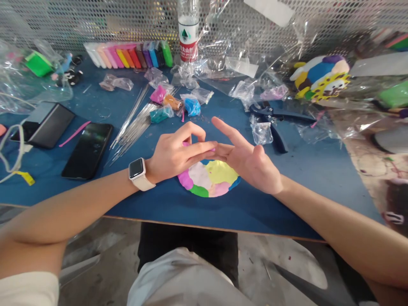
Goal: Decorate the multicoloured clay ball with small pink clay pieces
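My left hand (178, 153), with a white smartwatch at the wrist, lies palm down across my right hand (247, 159), whose fingers are stretched out flat. A small piece of pink clay (213, 149) peeks out pressed between the two palms. Directly under the hands a flat round disc of multicoloured clay (210, 180) in pink, white, yellow, green and blue patches rests on the blue table (153, 199) near its front edge.
Small bags of clay (174, 104) and a bundle of thin metal rods (132, 127) lie behind the hands. Two phones (87, 149) sit at left. Black pliers (274, 121), a row of clay sticks (127, 55), a bottle (188, 32) and a clay figure (320, 76) stand farther back.
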Demonstrator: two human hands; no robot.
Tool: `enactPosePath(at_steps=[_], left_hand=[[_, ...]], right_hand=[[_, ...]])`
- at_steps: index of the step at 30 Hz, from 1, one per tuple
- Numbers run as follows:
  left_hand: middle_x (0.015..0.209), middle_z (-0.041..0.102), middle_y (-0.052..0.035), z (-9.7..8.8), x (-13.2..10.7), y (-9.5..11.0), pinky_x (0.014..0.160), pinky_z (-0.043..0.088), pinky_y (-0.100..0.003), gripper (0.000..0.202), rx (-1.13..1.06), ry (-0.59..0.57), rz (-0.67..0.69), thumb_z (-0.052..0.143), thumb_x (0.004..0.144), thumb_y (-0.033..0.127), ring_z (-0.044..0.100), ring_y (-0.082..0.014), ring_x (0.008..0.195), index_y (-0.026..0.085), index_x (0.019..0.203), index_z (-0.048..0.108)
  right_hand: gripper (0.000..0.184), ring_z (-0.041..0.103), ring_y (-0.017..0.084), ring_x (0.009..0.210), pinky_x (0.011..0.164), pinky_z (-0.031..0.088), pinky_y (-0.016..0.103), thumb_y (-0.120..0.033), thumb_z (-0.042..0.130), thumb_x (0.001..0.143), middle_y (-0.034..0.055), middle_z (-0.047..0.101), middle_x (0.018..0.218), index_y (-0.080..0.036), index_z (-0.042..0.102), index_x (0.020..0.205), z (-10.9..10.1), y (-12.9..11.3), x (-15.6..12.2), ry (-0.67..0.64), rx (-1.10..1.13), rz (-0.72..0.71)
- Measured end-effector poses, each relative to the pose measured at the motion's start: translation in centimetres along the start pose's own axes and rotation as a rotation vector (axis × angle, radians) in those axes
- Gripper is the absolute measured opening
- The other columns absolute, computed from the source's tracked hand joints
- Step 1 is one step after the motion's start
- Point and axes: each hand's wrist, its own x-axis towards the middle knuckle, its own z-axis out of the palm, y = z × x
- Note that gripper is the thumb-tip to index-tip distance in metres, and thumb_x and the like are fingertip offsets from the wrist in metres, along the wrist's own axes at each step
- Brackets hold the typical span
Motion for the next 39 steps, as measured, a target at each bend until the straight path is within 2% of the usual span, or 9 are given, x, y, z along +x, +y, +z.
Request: enactPosePath(at_steps=[2,5,8,16,19,23,29,33,39], left_hand=[[0.107,0.072,-0.0019,-0.12,-0.06,-0.07,0.06,0.049,-0.025,0.019,0.019,0.0,-0.009,0.074,0.108,0.042,0.058,-0.0088,0.069,0.034,0.123,0.082],[0.106,0.073,-0.002,-0.29,0.05,-0.04,0.062,0.051,-0.026,0.018,0.033,0.009,-0.014,0.075,0.108,0.042,0.059,-0.0093,0.068,0.033,0.122,0.081],[0.105,0.074,-0.0012,-0.32,0.26,0.09,0.061,0.05,-0.024,0.015,0.025,0.031,0.001,0.077,0.107,0.04,0.059,-0.0083,0.067,0.03,0.118,0.08],[0.104,0.077,0.0001,0.09,0.03,0.3,0.062,0.049,-0.022,0.021,-0.017,0.031,0.079,0.077,0.107,0.035,0.062,-0.0054,0.066,0.027,0.127,0.079],[0.103,0.078,0.0004,0.07,-0.04,0.36,0.063,0.05,-0.022,0.025,-0.017,0.032,0.086,0.076,0.108,0.035,0.063,-0.0057,0.067,0.029,0.132,0.079],[0.1,0.079,0.0006,-0.04,0.13,0.51,0.063,0.05,-0.021,0.02,-0.019,0.056,0.084,0.076,0.108,0.032,0.064,-0.0055,0.067,0.028,0.128,0.081],[0.1,0.078,0.0024,-0.06,0.3,0.58,0.063,0.051,-0.02,0.019,-0.024,0.09,0.081,0.078,0.106,0.026,0.064,-0.0048,0.068,0.029,0.125,0.081],[0.103,0.079,0.0021,-0.06,0.13,0.37,0.065,0.053,-0.02,0.023,-0.006,0.067,0.071,0.078,0.107,0.028,0.066,-0.0054,0.069,0.032,0.129,0.08],[0.104,0.078,0.0009,-0.09,0.22,0.3,0.064,0.052,-0.02,0.023,-0.037,0.051,0.069,0.079,0.106,0.033,0.066,-0.0054,0.069,0.03,0.129,0.08]], right_hand=[[0.088,0.07,0.031,0.144,0.13,0.05,0.055,-0.079,0.063,0.103,0.0065,0.078,0.148,-0.039,0.036,0.176,-0.12,-0.01,-0.02,0.057,-0.026,-0.022],[0.081,0.08,0.032,0.127,0.117,0.063,0.054,-0.068,0.081,0.097,0.0081,0.083,0.132,-0.035,0.051,0.165,0.04,-0.18,0.1,0.208,-0.142,-0.05],[0.075,0.085,0.03,0.11,0.104,0.07,0.05,-0.063,0.092,0.09,0.0083,0.085,0.119,-0.029,0.063,0.151,0.43,-0.33,0.31,0.313,-0.229,-0.073],[0.069,0.087,0.026,0.093,0.094,0.075,0.043,-0.059,0.101,0.079,0.0027,0.084,0.095,-0.026,0.071,0.132,0.78,-0.11,0.44,0.396,-0.235,-0.081],[0.07,0.086,0.026,0.089,0.091,0.075,0.042,-0.061,0.102,0.076,0.002,0.083,0.092,-0.027,0.072,0.129,0.75,-0.17,0.44,0.417,-0.247,-0.084],[0.067,0.086,0.026,0.089,0.087,0.075,0.04,-0.062,0.102,0.076,0.0019,0.083,0.092,-0.027,0.073,0.125,0.66,-0.34,0.54,0.405,-0.226,-0.08],[0.047,0.085,0.022,0.089,0.084,0.073,0.036,-0.054,0.1,0.084,0.0038,0.085,0.096,-0.024,0.077,0.112,0.42,-0.28,0.8,0.382,-0.186,-0.035],[0.048,0.085,0.022,0.094,0.087,0.073,0.036,-0.051,0.103,0.08,0.0049,0.085,0.1,-0.023,0.077,0.109,0.38,0.09,0.85,0.373,-0.159,-0.038],[0.051,0.086,0.023,0.095,0.089,0.074,0.038,-0.051,0.105,0.076,0.0052,0.086,0.101,-0.023,0.077,0.109,0.45,0.08,0.77,0.38,-0.154,-0.066]])
